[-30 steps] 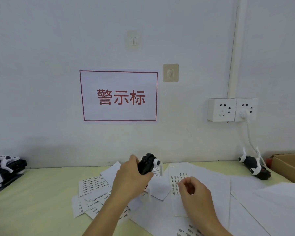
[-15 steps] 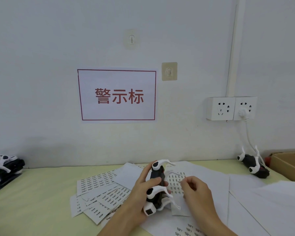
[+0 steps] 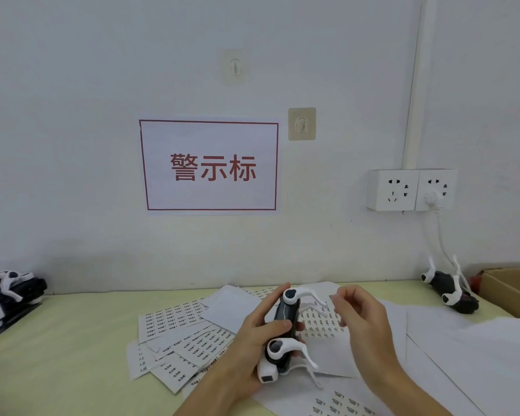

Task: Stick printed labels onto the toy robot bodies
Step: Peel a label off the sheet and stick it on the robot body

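My left hand point(image 3: 249, 340) grips a black toy robot point(image 3: 284, 328) with white legs, held on its side above the table, legs pointing right. My right hand point(image 3: 357, 322) hovers just to the right of it, thumb and forefinger pinched together near its upper leg; a small label may sit between them but it is too blurred to tell. Sheets of printed labels point(image 3: 174, 319) lie spread on the yellow-green table point(image 3: 57, 355) under and left of the hands. More labels point(image 3: 339, 405) show on a sheet at the bottom edge.
Another black and white toy robot point(image 3: 449, 291) lies at the back right beside a cardboard box point(image 3: 511, 289). More toy robots point(image 3: 6, 292) are stacked at the left edge. Blank white paper point(image 3: 463, 349) covers the right of the table. A wall socket point(image 3: 412, 189) holds a plugged cable.
My left hand turned the toy robot over and brought it nearer to me. My right hand lifted off the label sheet and rose beside the robot's upper leg.
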`<state>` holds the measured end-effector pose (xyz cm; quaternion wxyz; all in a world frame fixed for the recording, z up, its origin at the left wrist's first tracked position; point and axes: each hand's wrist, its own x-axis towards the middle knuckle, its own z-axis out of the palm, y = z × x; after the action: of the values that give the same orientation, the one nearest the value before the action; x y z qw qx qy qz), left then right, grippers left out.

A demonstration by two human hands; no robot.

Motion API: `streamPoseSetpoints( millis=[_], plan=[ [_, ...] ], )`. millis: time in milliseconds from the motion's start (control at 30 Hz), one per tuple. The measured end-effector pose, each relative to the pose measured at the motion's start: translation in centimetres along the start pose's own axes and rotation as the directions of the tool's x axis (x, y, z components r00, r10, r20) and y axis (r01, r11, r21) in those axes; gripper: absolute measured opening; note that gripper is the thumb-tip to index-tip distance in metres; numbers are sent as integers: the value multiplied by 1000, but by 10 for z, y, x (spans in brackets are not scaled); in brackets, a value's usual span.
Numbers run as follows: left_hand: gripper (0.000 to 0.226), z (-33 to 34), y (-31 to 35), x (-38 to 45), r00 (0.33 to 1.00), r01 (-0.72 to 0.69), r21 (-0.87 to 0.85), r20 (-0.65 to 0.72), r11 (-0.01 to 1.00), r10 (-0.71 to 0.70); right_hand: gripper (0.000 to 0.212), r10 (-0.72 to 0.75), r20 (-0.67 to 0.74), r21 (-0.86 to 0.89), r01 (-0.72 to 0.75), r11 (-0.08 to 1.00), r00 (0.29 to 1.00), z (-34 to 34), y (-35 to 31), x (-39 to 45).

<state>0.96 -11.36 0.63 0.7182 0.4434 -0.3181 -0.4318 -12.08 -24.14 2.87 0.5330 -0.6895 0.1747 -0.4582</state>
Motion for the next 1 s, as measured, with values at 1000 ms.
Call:
streamPoseSetpoints(
  millis=[1000],
  plan=[
    [60,2,-3,4,1000,-15,91,-7,996,16,21,125,545,-592,275,758,829,16,-34,50]
  ],
)
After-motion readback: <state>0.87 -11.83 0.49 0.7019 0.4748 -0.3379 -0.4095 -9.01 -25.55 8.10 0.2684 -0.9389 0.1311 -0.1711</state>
